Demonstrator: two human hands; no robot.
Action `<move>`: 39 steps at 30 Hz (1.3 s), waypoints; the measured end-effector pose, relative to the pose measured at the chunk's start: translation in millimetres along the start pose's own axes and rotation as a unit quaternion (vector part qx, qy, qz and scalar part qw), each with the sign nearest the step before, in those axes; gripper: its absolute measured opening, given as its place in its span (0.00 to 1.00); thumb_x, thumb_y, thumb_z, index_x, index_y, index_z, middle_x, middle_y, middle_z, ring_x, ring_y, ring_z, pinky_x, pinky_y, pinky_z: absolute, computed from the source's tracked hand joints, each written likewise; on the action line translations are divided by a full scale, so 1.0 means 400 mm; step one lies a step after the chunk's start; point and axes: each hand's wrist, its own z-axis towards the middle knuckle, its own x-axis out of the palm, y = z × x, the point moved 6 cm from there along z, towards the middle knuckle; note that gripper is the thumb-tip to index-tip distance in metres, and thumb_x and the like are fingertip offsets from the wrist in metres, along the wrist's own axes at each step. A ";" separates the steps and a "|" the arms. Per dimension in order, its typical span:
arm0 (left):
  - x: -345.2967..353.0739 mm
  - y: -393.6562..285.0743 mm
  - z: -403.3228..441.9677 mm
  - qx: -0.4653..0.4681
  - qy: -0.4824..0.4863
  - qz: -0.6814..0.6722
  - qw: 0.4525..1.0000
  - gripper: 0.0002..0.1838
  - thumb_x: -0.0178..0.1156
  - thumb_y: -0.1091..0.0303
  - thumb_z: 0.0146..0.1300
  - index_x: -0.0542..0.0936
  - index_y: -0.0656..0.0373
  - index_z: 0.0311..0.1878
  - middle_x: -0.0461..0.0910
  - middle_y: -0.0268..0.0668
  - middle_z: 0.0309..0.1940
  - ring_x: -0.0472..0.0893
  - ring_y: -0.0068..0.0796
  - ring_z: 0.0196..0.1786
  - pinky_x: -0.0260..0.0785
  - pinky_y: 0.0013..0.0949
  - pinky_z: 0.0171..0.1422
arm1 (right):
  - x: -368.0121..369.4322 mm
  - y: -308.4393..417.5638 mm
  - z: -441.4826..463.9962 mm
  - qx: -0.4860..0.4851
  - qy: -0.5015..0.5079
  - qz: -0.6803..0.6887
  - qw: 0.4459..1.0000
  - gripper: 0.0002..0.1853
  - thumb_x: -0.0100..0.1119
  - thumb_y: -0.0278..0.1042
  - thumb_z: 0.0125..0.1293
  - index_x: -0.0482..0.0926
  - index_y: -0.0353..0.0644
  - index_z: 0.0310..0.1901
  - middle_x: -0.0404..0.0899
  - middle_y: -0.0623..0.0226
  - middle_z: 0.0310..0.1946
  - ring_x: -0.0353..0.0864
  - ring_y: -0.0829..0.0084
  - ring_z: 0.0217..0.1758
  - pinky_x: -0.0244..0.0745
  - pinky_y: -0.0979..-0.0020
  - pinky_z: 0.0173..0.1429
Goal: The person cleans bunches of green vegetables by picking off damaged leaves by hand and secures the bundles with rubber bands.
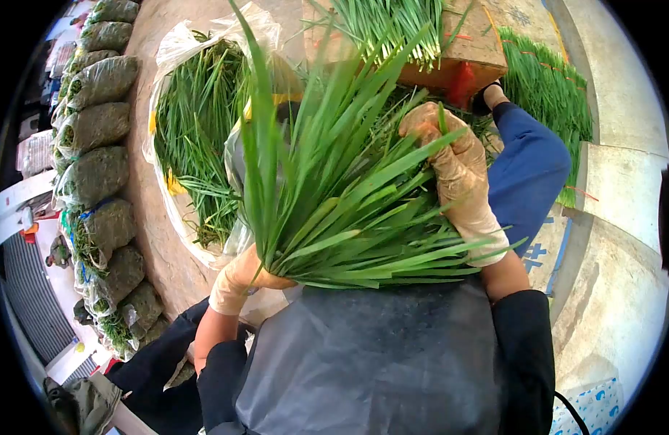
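My left hand (249, 281), in a pale, soiled glove, is closed around the gathered end of a large bunch of garlic chives (327, 210). The long flat leaves fan out upward and to the right, over a dark apron (371, 355). At the right side of the fan is my right hand (458, 174), in a brown-stained glove. Its fingers are curled inward, with a green leaf tip poking up between them. Leaves partly cover the right palm, and the gathered end of the bunch is hidden inside my left hand.
On the left stands an open clear plastic bag (176, 232) full of loose green leaves. Ahead, tied chives (400, 29) lie on a wooden block (465, 61). More bundles (545, 87) with red ties lie at the right. Filled bags (95, 177) line the far left.
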 end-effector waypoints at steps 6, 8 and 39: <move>-0.021 0.009 0.008 -0.028 -0.026 -0.067 0.997 0.26 0.67 0.73 0.47 0.79 0.59 0.54 0.78 0.43 0.54 0.75 0.49 0.57 0.66 0.44 0.65 | -0.231 0.004 0.090 -0.116 -0.162 -0.230 0.953 0.20 0.60 0.50 0.67 0.77 0.37 0.42 0.78 0.69 0.35 0.73 0.76 0.43 0.67 0.72 0.55; -0.006 0.011 -0.003 -0.017 -0.008 -0.043 0.999 0.26 0.66 0.73 0.48 0.79 0.59 0.55 0.78 0.43 0.54 0.75 0.49 0.58 0.66 0.45 0.66 | -0.240 -0.114 0.129 0.078 0.067 -0.292 0.951 0.20 0.63 0.42 0.65 0.76 0.39 0.53 0.80 0.62 0.41 0.76 0.67 0.49 0.68 0.65 0.62; -0.001 0.057 0.005 -0.310 -0.031 -0.408 0.858 0.25 0.70 0.71 0.49 0.79 0.63 0.53 0.84 0.35 0.45 0.80 0.24 0.48 0.72 0.31 0.55 | 0.157 0.119 -0.069 -0.340 0.226 -0.592 0.695 0.18 0.65 0.42 0.51 0.82 0.52 0.46 0.76 0.73 0.30 0.78 0.69 0.45 0.71 0.63 0.57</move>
